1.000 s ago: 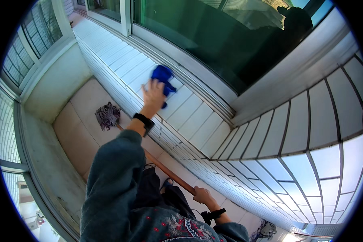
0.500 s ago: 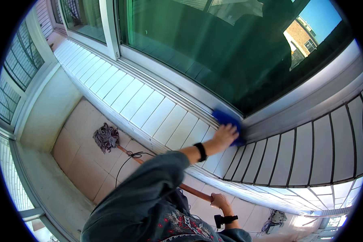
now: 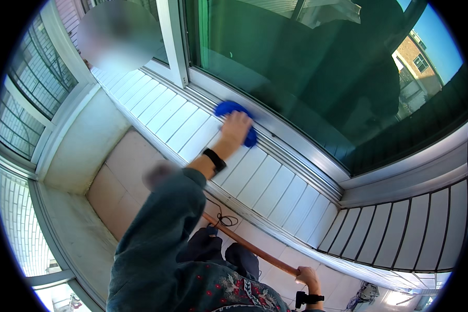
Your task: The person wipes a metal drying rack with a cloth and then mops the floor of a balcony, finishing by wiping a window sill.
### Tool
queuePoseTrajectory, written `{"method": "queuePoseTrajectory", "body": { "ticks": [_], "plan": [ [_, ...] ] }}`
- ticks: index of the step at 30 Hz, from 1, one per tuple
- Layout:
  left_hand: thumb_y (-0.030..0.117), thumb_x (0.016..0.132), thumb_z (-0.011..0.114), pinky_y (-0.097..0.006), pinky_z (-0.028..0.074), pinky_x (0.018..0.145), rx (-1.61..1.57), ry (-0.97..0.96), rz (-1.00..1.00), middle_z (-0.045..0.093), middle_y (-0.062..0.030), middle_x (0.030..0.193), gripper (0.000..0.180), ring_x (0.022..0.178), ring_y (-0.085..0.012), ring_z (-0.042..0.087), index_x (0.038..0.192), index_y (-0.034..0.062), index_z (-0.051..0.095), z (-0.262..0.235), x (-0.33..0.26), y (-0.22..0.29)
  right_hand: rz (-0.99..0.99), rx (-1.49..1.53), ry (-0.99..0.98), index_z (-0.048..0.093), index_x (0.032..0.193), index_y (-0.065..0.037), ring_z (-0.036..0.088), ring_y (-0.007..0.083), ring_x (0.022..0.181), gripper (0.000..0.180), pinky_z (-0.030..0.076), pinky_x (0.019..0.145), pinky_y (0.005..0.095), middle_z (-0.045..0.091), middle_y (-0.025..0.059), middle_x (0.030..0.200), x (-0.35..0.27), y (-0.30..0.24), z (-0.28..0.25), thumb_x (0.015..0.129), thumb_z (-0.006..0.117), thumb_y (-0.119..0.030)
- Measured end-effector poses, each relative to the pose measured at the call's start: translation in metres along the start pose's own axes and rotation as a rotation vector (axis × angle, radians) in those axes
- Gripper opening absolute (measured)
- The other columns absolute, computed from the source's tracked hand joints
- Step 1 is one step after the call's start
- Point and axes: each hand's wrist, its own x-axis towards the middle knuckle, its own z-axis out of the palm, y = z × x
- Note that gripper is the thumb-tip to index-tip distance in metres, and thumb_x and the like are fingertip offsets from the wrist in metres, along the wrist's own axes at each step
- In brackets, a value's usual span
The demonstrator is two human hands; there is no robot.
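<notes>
My left hand (image 3: pixel 236 127) presses a blue cloth (image 3: pixel 252 136) onto the metal window track (image 3: pixel 288 151), its fingers closed over the cloth. The cloth spreads out on both sides of the hand. At the lower right, my right hand (image 3: pixel 308 275) grips the end of a long wooden mop handle (image 3: pixel 260 254). The handle slants down leftward across the floor and passes behind my left arm. Beyond that arm, the mop head (image 3: pixel 157 176) rests on the floor, grey-purple and blurred.
A white-tiled ledge (image 3: pixel 255 179) runs along the green-tinted sliding window (image 3: pixel 296 78). A tiled wall (image 3: pixel 395 223) stands to the right. A dark cord (image 3: pixel 224 219) lies by the handle. A low wall (image 3: pixel 83 156) with windows bounds the left. More cords (image 3: pixel 366 294) lie at lower right.
My left hand has slid the blue cloth left along the track, away from the right corner. The right hand still holds the mop handle. The view has shifted somewhat.
</notes>
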Motion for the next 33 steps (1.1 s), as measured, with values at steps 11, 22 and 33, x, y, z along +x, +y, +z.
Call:
{"method": "queuePoseTrajectory", "body": {
  "ticks": [11,22,33],
  "plan": [
    [0.004,0.075,0.052,-0.035,0.047,0.077,-0.003,-0.079,-0.199,0.049,-0.009,0.096,0.015,0.098,-0.0277,0.048,0.089,0.0081,0.052,0.007,0.023,-0.162,0.083,-0.051,0.057,0.065,0.083,-0.013,0.061,0.03,0.08,0.032,0.049,0.067,0.0383,0.064,0.0106,0.08,-0.002,-0.017,-0.032,0.051,0.063,-0.016],
    [-0.003,0.061,0.048,-0.037,0.047,0.079,-2.007,-0.232,-0.885,0.056,-0.012,0.096,0.036,0.089,-0.0284,0.055,0.096,0.005,0.05,-0.07,-0.058,-0.136,0.087,-0.01,0.061,0.066,0.079,-0.012,0.06,0.0303,0.078,0.034,0.049,0.066,0.0384,0.064,0.0115,0.077,-0.006,-0.023,-0.033,0.046,0.064,-0.014],
    [0.008,0.068,0.047,-0.037,0.051,0.075,-2.463,-0.179,-0.996,0.062,-0.0142,0.078,0.018,0.075,-0.0286,0.061,0.08,0.0011,0.058,-0.084,-0.068,-0.154,0.172,-0.017,0.05,0.067,0.082,-0.013,0.061,0.0286,0.079,0.037,0.049,0.067,0.0376,0.065,0.0104,0.08,-0.012,-0.018,-0.014,0.045,0.069,-0.015]
  ]
}}
